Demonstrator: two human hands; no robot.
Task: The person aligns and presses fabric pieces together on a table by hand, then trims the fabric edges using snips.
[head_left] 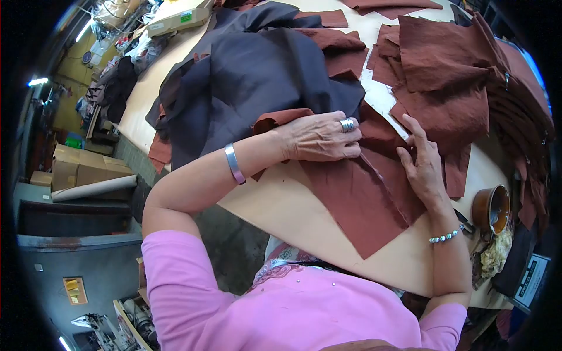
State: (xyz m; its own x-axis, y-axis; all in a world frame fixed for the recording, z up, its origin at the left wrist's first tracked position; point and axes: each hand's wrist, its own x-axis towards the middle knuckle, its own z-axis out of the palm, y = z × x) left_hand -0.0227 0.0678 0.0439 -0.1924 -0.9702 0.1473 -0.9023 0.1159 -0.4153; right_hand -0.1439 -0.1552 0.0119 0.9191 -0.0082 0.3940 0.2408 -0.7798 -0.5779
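A brown fabric piece (366, 205) lies in front of me on the table, a raw-edged seam or fold running down it. My left hand (325, 137), wearing a ring, rests on its upper part with the fingers curled and pressed together at the cloth. To the right, my right hand (422, 167) lies on the same cloth, thumb and index finger apart, beside a narrow white strip (383, 102). Dark navy fabric (263, 76) is heaped beyond my left hand. More brown fabric (445, 88) is piled beyond my right hand.
A brown round bowl (492, 209) stands at the right table edge, near a dark-handled tool (463, 221) and a pale yellowish bundle (496, 254). Brown cloth (521, 117) hangs over the right side. A flat box (180, 17) sits at the far left of the table (281, 205).
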